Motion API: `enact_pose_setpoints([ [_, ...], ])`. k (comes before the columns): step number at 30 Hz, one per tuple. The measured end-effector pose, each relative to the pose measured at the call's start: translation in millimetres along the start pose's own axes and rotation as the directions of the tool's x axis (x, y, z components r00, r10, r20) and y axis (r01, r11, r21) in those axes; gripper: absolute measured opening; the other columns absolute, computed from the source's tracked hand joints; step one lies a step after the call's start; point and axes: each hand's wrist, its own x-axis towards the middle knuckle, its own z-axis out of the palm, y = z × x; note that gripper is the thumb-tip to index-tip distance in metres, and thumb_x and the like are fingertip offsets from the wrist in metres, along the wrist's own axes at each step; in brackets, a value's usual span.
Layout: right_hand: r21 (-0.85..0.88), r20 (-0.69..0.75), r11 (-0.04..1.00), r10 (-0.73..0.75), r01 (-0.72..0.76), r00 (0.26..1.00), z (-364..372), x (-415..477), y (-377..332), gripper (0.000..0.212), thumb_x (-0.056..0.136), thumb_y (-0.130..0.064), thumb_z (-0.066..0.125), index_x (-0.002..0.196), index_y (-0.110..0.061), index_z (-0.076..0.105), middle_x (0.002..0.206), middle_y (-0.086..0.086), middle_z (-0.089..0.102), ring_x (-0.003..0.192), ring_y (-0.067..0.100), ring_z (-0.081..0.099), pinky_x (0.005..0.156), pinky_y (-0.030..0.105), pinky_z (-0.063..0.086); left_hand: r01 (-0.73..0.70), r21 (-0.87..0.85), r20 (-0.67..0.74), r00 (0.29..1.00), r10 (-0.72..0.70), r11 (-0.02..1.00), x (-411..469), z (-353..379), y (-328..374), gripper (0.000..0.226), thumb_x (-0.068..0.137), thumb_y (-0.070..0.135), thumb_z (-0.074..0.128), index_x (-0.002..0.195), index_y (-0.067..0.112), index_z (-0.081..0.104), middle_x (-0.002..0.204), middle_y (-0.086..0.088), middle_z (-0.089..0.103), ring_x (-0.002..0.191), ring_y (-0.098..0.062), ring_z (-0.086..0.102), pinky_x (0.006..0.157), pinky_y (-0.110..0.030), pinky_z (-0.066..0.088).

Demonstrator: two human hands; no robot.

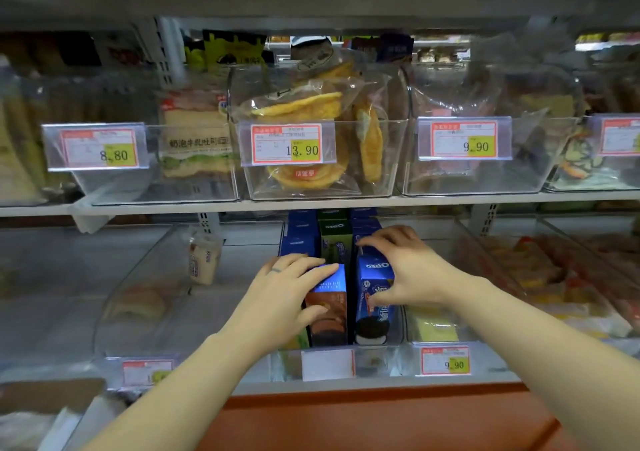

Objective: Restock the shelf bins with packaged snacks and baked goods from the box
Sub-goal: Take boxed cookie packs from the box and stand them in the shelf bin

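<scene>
Nearest me is a blank label (327, 364) on the lower shelf rail. Behind it I see a clear bin (401, 329) with boxes standing upright.

- **Left hand** (284, 294): grips the brown-and-blue cookie box (329, 312), fingers over its top, thumb on its front.
- **Right hand** (408, 270): grips the blue Oreo box (375, 277) just beside it, fingers curled over the top.

A green Oreo box (334, 239) stands behind. On the upper shelf are bagged yellow flat cakes (304, 107).

Price tag marked 13.90 (286, 144) sits in a clear holder. Left of it: tag marked 8.80 (100, 147). Right of it: tag marked 9.90 (464, 138). Directly below it: blank white label (327, 364). Further below: orange panel (381, 419).
</scene>
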Motion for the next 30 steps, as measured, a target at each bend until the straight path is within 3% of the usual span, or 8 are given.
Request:
enact_pose_setpoints([
  [10, -0.057, 0.191, 0.997, -0.031, 0.042, 0.981, -13, 20, -3, 0.078, 0.065, -0.052, 0.078, 0.132, -0.033, 0.042, 0.132, -0.001, 0.038, 0.119, 0.019, 0.033, 0.097, 0.031, 0.038, 0.073, 0.037, -0.003, 0.997, -0.073, 0.997, 5, -2, -3, 0.068, 0.088, 0.049, 0.059, 0.147, 0.036, 0.029, 0.149, 0.019, 0.034, 0.14, -0.01, 0.024, 0.109, -0.029, 0.021],
  [13, -0.097, 0.245, 0.995, 0.003, 0.021, 0.97, -13, 24, -3, 0.083, 0.067, -0.049, 0.078, 0.138, -0.032, 0.037, 0.138, 0.003, 0.036, 0.124, 0.022, 0.033, 0.1, 0.034, 0.039, 0.061, -0.001, -0.01, 0.998, -0.061, 0.998, 4, -3, -3, 0.067, 0.087, 0.05, 0.06, 0.146, 0.037, 0.031, 0.147, 0.02, 0.036, 0.139, -0.009, 0.025, 0.109, -0.029, 0.022],
  [15, -0.148, 0.274, 0.989, 0.04, 0.0, 0.961, -13, 22, -1, 0.091, 0.072, -0.043, 0.076, 0.146, -0.031, 0.026, 0.151, 0.006, 0.026, 0.135, 0.026, 0.026, 0.108, 0.035, 0.033, 0.06, -0.028, 0.005, 0.998, -0.06, 0.998, 4, -4, -3, 0.067, 0.087, 0.05, 0.06, 0.146, 0.038, 0.03, 0.146, 0.019, 0.036, 0.137, -0.007, 0.026, 0.109, -0.028, 0.021],
  [19, -0.209, 0.16, 0.978, 0.043, -0.009, 0.986, -11, 4, -5, 0.097, 0.077, -0.047, 0.071, 0.152, -0.032, 0.011, 0.16, 0.002, 0.008, 0.146, 0.026, 0.007, 0.117, 0.037, 0.013, 0.108, -0.166, 0.04, 0.994, -0.103, 0.98, 0, -13, -8, 0.072, 0.086, 0.045, 0.065, 0.147, 0.038, 0.028, 0.147, 0.013, 0.034, 0.135, -0.008, 0.029, 0.111, -0.028, 0.025],
  [23, -0.164, -0.027, 0.971, -0.178, 0.172, 0.984, -7, -6, -32, 0.087, 0.079, -0.057, 0.064, 0.15, -0.026, 0.024, 0.155, -0.002, 0.028, 0.145, 0.02, 0.015, 0.118, 0.04, 0.006, 0.181, -0.231, 0.087, 0.982, -0.165, 0.956, -3, -21, -18, 0.075, 0.084, 0.039, 0.07, 0.147, 0.033, 0.03, 0.146, 0.007, 0.039, 0.133, -0.011, 0.034, 0.11, -0.025, 0.027],
  [27, -0.173, 0.067, 0.972, -0.149, 0.158, 0.987, 5, 2, -50, 0.082, 0.084, -0.055, 0.06, 0.15, -0.023, 0.023, 0.151, -0.003, 0.032, 0.142, 0.02, 0.021, 0.119, 0.044, 0.004, 0.219, -0.183, 0.114, 0.973, -0.201, 0.958, -5, -25, -22, 0.072, 0.08, 0.042, 0.072, 0.143, 0.032, 0.04, 0.134, 0.006, 0.042, 0.127, -0.014, 0.037, 0.107, -0.027, 0.032],
  [30, -0.175, 0.059, 0.979, -0.096, 0.105, 0.994, 4, 6, -48, 0.076, 0.085, -0.052, 0.06, 0.148, -0.024, 0.028, 0.142, -0.001, 0.038, 0.132, 0.022, 0.032, 0.118, 0.042, 0.008, 0.214, -0.219, 0.155, 0.971, -0.182, 0.952, -9, -27, -23, 0.072, 0.079, 0.041, 0.074, 0.142, 0.033, 0.041, 0.122, 0.009, 0.035, 0.114, -0.006, 0.038, 0.1, -0.015, 0.03],
])
